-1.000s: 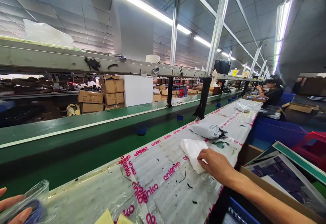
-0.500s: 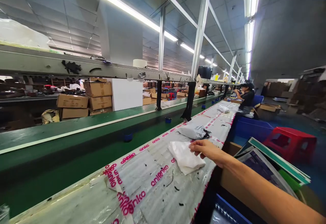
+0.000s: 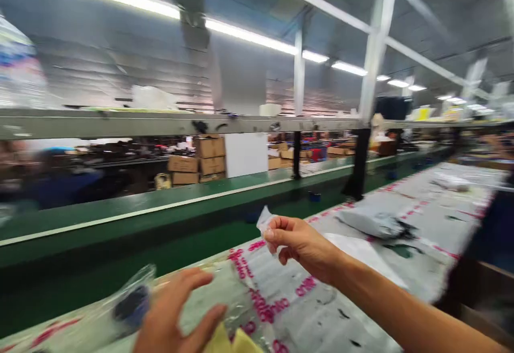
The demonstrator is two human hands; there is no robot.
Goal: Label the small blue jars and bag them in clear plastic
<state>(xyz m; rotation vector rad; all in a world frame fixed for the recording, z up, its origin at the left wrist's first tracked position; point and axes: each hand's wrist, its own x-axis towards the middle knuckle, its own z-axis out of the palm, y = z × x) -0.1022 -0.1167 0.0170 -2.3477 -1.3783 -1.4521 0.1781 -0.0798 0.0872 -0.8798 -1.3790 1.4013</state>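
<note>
My right hand (image 3: 291,240) pinches a small thin piece of whitish translucent film (image 3: 264,220) between thumb and fingertips, raised above the table near the conveyor's edge. Behind the right forearm a white sheet (image 3: 363,251) lies on the table. My left hand (image 3: 171,315) is blurred at the bottom, thumb and fingers apart, with nothing seen in it. Beside it, on the left, rests a clear plastic bag (image 3: 130,305) with a dark item inside. Yellow pieces (image 3: 233,339), perhaps paper, show below the left hand at the lower edge.
The table is covered in white wrap with pink lettering (image 3: 277,306). A grey-white plastic package (image 3: 371,219) lies further along. Beyond the table runs a green conveyor (image 3: 193,238) with a blue item (image 3: 314,196) on it. A dark-based post (image 3: 357,163) and a metal rail (image 3: 152,125) stand over it.
The view has swung left. My right hand has come away from the white sheet and now holds the small film piece up. My left hand and the bagged dark item have come into view.
</note>
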